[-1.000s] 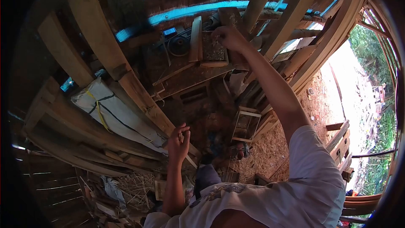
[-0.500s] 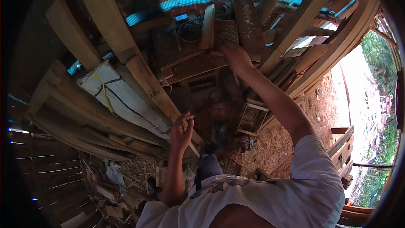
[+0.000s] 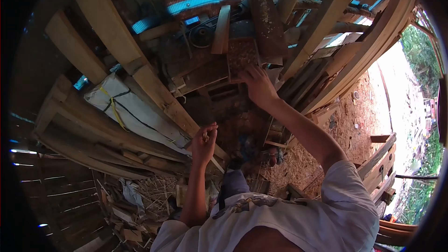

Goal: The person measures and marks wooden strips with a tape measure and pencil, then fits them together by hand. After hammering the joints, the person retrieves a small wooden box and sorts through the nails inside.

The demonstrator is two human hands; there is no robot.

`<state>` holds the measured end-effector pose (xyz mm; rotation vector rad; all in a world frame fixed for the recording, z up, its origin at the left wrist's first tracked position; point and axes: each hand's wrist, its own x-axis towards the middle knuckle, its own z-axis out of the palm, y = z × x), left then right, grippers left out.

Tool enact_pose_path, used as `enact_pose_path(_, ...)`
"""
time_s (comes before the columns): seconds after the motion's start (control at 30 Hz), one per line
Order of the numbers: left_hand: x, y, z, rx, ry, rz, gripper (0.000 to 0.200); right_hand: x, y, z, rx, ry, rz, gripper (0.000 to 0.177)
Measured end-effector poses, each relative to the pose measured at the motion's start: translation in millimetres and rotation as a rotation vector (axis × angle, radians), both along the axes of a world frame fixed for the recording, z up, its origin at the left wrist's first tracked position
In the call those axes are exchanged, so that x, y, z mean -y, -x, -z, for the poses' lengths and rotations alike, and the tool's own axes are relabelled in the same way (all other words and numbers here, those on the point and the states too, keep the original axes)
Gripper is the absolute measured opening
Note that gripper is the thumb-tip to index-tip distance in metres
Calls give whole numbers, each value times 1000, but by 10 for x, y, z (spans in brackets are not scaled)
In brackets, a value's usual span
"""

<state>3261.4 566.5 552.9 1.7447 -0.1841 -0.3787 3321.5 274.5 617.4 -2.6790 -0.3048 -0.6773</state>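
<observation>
My right hand (image 3: 257, 86) reaches forward to the workbench, its fingers bent over the near edge of a shallow wooden tray (image 3: 241, 51) with light flecks like wood shavings in it. My left hand (image 3: 203, 145) is raised in front of me with the fingers curled in. Something small and pale shows between those fingers, too small to name. Just beyond the tray's left side a short wooden board (image 3: 221, 30) lies on the bench. A darker, broad plank (image 3: 268, 25) with shavings on it lies to the tray's right.
Long timbers (image 3: 112, 23) lean on the left, beside a white wrapped bundle (image 3: 133, 107) tied with straps. A round wheel or pulley (image 3: 200, 36) sits at the back of the bench. More planks (image 3: 322, 32) lean on the right. Wood shavings (image 3: 298, 172) cover the floor.
The tray has come nearer to me along with my right hand. My left hand stays almost in place, fingers still curled. The view has shifted slightly.
</observation>
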Motion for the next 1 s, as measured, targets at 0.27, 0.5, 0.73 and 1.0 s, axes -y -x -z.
enact_pose_path(0.27, 49, -77, 3, -151, 74, 9, 36, 34, 847, 98, -96, -167, -96, 38)
enact_pose_path(0.5, 272, 242, 214, -542, 398, 77, 37, -171, 1872, 351, -158, -219, -263, 38)
enact_pose_path(0.73, 609, 830, 382, -604, 81, 175, 34, -224, 2714, 605, -424, -314, -151, 33)
enact_pose_path(1.0, 1180, 1683, 381, -643, 29, 525, 33, 149, 3675, 549, -619, -330, 32, 29)
